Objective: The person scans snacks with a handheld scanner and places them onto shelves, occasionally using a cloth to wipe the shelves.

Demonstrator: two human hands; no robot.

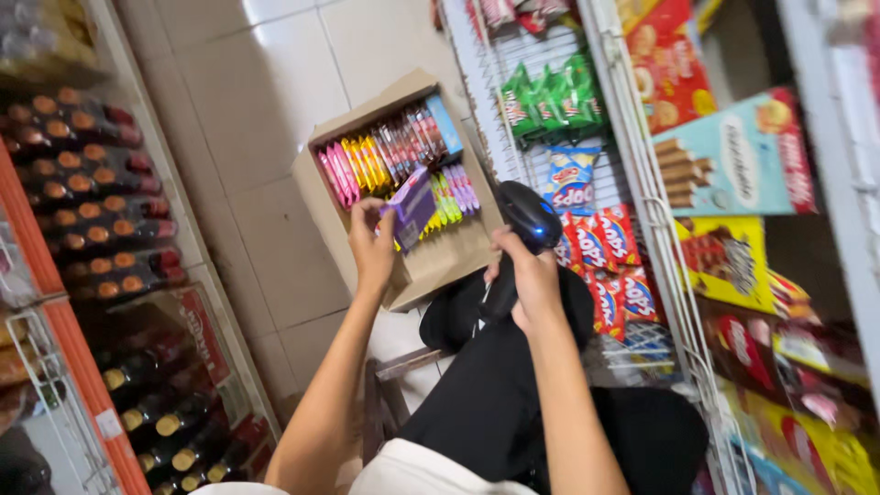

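My left hand point(371, 243) holds a small purple snack box point(412, 207) up over an open cardboard box point(431, 266) on the tiled floor. The carton holds rows of pink, yellow, red and purple snack packs point(394, 156). My right hand point(530, 280) grips a black handheld barcode scanner point(524, 220), its head pointing toward the purple box and close to it. My legs in black trousers point(495, 385) stretch below the hands.
A wire rack point(642, 183) on the right carries green, blue and red snack bags and biscuit boxes. On the left, a shelf point(64, 321) with an orange edge holds rows of dark bottles. Pale floor tiles point(266, 110) run between them.
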